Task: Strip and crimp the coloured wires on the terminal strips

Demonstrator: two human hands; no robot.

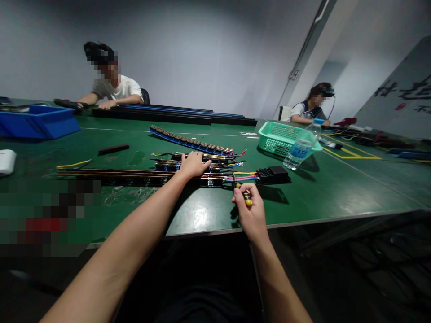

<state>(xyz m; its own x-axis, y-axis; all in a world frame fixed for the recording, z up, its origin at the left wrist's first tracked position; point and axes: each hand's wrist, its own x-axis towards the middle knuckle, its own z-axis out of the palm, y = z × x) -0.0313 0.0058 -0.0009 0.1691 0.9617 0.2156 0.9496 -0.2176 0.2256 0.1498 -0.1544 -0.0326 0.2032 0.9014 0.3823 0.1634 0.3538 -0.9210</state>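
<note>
My left hand [193, 164] lies flat, fingers spread, pressing down on a bundle of long copper conductor rails [134, 174] with blue clips on the green table [208, 211]. My right hand [251, 211] is closed around a screwdriver with a yellow and black handle [247, 198], its tip pointing at the coloured wires [242, 177] at the rails' right end. A black terminal block [273, 174] sits just right of the wires.
A green plastic basket [281, 138] and a water bottle [301, 150] stand at the right. A blue bin [37, 121] and a white device [6, 161] are at the left. Long black rails [175, 114] lie at the back, where two other people sit.
</note>
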